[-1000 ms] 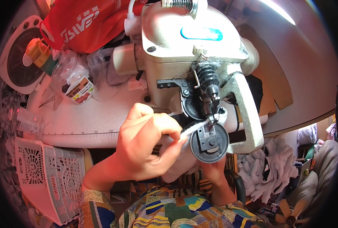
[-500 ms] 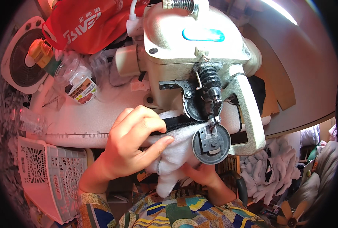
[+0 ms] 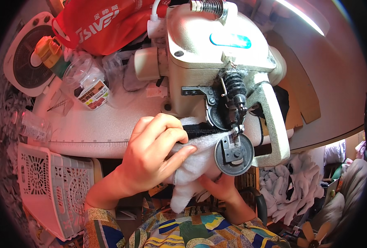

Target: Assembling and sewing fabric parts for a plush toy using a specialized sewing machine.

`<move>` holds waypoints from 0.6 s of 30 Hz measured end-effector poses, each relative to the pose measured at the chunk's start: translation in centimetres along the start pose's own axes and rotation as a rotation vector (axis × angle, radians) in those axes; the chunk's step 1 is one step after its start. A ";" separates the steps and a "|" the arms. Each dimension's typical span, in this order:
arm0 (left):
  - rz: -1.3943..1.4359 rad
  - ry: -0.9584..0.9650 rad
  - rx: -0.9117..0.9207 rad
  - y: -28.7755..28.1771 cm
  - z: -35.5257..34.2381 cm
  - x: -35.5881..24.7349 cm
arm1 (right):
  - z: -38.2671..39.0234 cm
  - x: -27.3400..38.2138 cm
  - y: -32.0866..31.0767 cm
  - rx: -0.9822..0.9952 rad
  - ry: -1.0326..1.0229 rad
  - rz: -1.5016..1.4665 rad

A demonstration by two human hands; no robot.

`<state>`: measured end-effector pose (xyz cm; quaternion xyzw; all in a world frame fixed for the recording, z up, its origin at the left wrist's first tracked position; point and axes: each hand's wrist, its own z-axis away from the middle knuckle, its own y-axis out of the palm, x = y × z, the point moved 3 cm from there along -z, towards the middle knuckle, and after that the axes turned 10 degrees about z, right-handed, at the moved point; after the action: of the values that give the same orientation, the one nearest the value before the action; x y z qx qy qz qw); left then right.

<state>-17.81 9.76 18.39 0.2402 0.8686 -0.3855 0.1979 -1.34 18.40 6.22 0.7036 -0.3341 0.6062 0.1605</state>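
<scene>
A piece of white fleece (image 3: 194, 163) with finger-like lobes hangs at the front edge of the table. Along its top runs a black strip of cloth (image 3: 198, 130). My left hand (image 3: 152, 151) pinches the upper edge of the fleece between thumb and fingers. The fleece's right end sits at the needle area of a cream industrial sewing machine (image 3: 187, 80), above its round, dark feed disc (image 3: 243, 159). Below that disc, my right hand (image 3: 220, 188) is beside the lower fleece; its fingers are mostly hidden behind the cloth.
A printed ruler scale (image 3: 88, 144) lines the table's front edge. At left are a clear plastic tub (image 3: 84, 78), a fan (image 3: 28, 53) and a white crate (image 3: 72, 182). A red bag (image 3: 105, 29) lies behind. White fleece pieces (image 3: 291, 184) are heaped at lower right.
The view has shifted a little, so the machine and tabletop appear farther right. My left hand and the fleece shift right with them, the pinch unchanged.
</scene>
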 end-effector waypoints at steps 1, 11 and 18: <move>0.007 0.015 -0.007 0.0 0.0 0.0 | 0.0 0.0 0.0 0.002 0.004 0.003; 0.072 -0.031 -0.016 0.0 0.4 0.1 | 0.3 -0.8 -0.2 0.132 -0.092 0.079; 0.082 -0.092 0.066 0.0 -0.1 0.2 | 0.1 -0.8 -0.2 0.147 -0.105 0.122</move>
<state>-18.02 9.88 18.32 0.2642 0.8349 -0.4159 0.2454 -1.15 18.71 5.46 0.7227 -0.3391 0.5999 0.0532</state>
